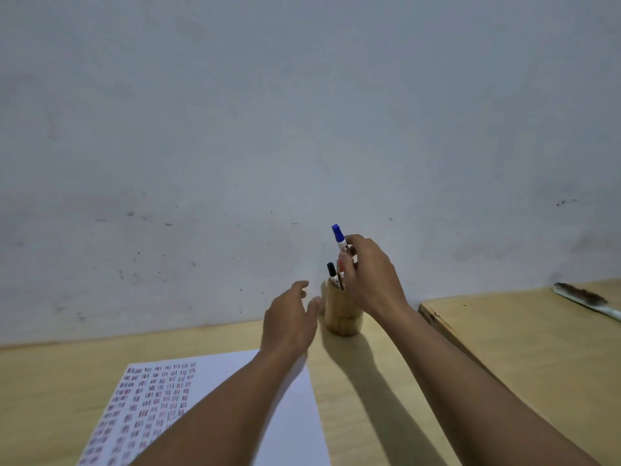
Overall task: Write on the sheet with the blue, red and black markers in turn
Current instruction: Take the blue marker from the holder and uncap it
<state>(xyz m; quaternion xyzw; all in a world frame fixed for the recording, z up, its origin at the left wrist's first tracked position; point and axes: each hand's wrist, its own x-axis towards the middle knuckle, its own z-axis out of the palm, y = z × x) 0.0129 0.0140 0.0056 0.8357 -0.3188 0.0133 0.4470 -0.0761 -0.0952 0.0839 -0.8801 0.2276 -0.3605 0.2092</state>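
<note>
My right hand pinches the blue marker, which stands upright with its blue cap above a wooden cup. The black marker and the red marker stand in that cup, the red one partly hidden by my fingers. My left hand hovers just left of the cup with fingers spread, holding nothing. The white sheet lies on the table at the lower left, its left part covered with rows of small coloured marks; my left forearm crosses over it.
The wooden table meets a bare grey wall right behind the cup. A second table stands to the right across a narrow gap, with a long brush-like object near its far edge.
</note>
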